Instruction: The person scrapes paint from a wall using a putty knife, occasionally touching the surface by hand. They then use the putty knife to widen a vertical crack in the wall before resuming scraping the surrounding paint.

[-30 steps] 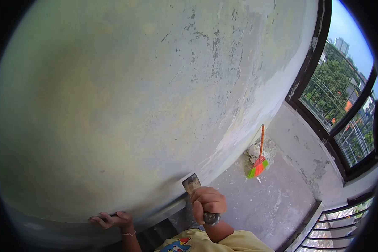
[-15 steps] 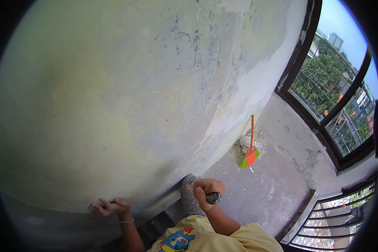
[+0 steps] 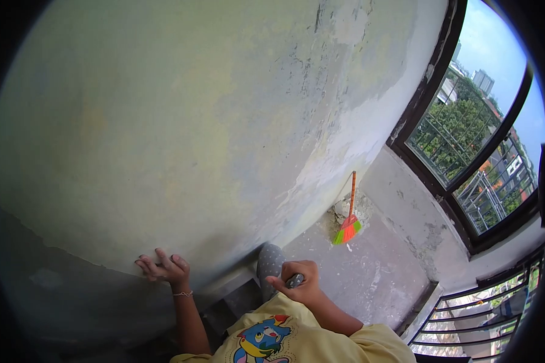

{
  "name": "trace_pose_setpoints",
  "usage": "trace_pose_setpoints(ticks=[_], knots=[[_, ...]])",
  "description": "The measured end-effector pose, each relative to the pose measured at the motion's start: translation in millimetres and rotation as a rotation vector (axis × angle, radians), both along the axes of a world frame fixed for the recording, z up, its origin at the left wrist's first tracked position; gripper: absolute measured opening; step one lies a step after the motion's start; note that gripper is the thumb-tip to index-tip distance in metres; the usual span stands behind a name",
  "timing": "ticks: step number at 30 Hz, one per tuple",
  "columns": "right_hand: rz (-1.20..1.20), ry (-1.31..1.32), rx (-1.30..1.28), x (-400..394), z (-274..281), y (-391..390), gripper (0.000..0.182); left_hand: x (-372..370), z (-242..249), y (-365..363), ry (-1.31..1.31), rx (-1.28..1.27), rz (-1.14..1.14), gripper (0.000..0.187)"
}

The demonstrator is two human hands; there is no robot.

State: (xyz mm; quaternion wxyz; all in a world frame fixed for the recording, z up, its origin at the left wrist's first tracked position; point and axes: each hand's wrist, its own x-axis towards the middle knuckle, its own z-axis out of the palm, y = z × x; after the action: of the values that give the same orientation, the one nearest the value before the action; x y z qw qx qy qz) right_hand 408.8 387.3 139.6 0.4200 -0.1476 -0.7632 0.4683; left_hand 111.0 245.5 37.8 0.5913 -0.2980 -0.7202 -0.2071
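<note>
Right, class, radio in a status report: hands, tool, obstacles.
Left hand flat on wall. Right hand gripping scraper by its handle. Broom leaning in corner, apart.

I count my two hands, left (image 3: 163, 268) and right (image 3: 300, 283), one scraper (image 3: 294, 280) in the right, one broom (image 3: 349, 219), one wall (image 3: 181, 121), one window (image 3: 472, 157), one bracelet (image 3: 182, 294).

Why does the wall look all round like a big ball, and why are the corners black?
In the head view, a wide fisheye lens bulges the flat wall and bends the window frame; the black corners are the lens edge. Daylight from the window brightens the right side; the lower left near the left hand is shadowed.
</note>
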Motion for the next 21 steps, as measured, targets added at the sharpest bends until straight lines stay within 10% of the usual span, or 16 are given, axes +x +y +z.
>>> trace_pose_setpoints(ticks=[10,21], knots=[[0.473,-0.075,0.452,-26.8,11.1,-4.1,0.035,8.7,-16.7,-17.0,-0.134,-0.191,0.120,0.059],[0.409,0.613,0.694,-112.4,17.4,33.3,0.037,53.2,33.0,-6.3,-0.561,-0.475,0.169,0.142]])
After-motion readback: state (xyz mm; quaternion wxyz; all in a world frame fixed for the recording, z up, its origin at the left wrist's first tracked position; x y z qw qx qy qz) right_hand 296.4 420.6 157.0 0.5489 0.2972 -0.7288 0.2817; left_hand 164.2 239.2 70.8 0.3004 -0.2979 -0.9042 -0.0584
